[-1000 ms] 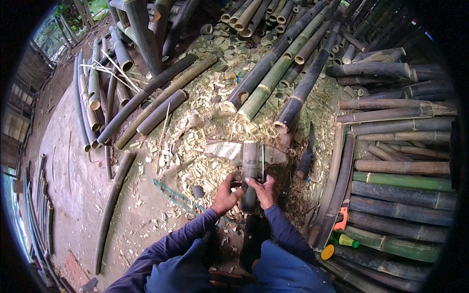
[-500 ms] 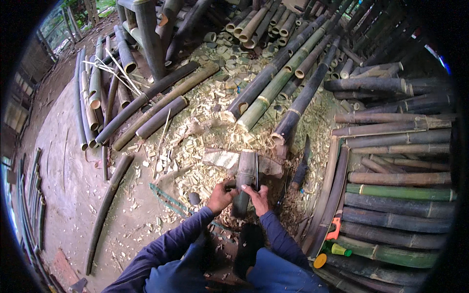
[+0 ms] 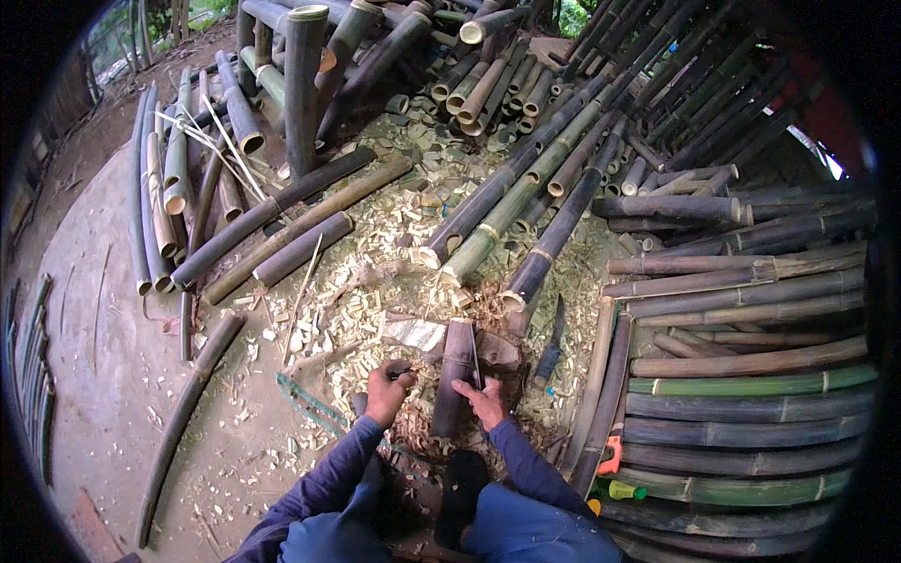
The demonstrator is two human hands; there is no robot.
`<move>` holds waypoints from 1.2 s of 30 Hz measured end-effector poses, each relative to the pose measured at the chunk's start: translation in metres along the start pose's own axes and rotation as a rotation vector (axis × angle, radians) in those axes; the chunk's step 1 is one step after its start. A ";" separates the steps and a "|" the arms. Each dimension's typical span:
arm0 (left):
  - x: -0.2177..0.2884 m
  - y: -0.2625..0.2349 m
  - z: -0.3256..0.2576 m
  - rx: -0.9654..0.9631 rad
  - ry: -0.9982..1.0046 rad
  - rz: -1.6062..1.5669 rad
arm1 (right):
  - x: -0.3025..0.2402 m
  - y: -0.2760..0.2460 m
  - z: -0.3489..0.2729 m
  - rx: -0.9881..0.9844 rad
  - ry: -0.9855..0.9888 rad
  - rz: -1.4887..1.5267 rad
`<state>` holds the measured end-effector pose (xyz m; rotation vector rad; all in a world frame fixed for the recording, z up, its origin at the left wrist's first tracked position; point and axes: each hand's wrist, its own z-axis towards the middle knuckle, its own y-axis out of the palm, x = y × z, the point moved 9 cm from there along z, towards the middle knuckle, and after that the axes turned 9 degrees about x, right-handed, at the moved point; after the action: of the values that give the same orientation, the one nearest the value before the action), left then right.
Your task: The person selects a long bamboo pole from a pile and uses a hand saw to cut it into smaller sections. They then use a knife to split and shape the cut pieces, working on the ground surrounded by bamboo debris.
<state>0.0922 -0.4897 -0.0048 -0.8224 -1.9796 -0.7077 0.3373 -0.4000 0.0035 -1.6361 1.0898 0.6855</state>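
A short dark bamboo section (image 3: pixel 457 375) is being held upright on the chip-strewn ground (image 3: pixel 113 375), just in front of the person's knees and roughly midway between the two hands. Its long axis is running up and away from the body, the top end tilted slightly toward the pile of long poles (image 3: pixel 526 202) lying beyond it.

The right hand (image 3: pixel 484 402) is being pressed against the right flank of the section, the fingers (image 3: pixel 466 386) being kept together and laid along the wall near what looks like a thin blade (image 3: pixel 476 361) set edge-on against the bamboo; whether that blade is being pinched or only steadied cannot be told. The left hand (image 3: pixel 388 391) is being held just left of the section, apart from it, its fingers curled shut around something small and dark whose kind cannot be made out.

The section is therefore lying to the right of the left hand and directly under the right hand, so the right hand is the nearer one. A knife with a blue handle (image 3: pixel 551 349) is lying on the chips to the right, near the stacked poles (image 3: pixel 751 375), and a green cord (image 3: pixel 302 402) is trailing across the ground to the left.
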 end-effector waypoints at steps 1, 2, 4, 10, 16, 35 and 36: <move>-0.005 -0.005 -0.001 0.027 -0.033 -0.051 | 0.000 -0.002 0.003 0.011 -0.019 -0.019; -0.006 -0.009 -0.002 0.036 -0.018 -0.068 | -0.009 -0.001 0.004 -0.013 -0.060 -0.016; -0.016 -0.021 -0.003 0.058 0.006 -0.089 | -0.024 0.003 0.005 -0.094 -0.149 0.015; -0.007 -0.096 -0.022 0.065 -0.098 -0.339 | -0.037 0.002 0.002 -0.112 -0.054 -0.081; -0.005 -0.323 -0.061 0.622 -0.056 -0.242 | -0.025 0.011 -0.001 -0.226 0.097 -0.055; 0.070 -0.563 -0.161 0.877 -0.120 1.636 | 0.006 -0.016 -0.005 -0.023 0.157 -0.013; 0.089 -0.541 -0.161 0.866 -0.035 1.621 | 0.009 -0.033 0.003 0.076 0.074 -0.007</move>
<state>-0.2793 -0.9196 0.0575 -1.4077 -0.8515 1.0089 0.3709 -0.3970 0.0089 -1.6102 1.1485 0.5761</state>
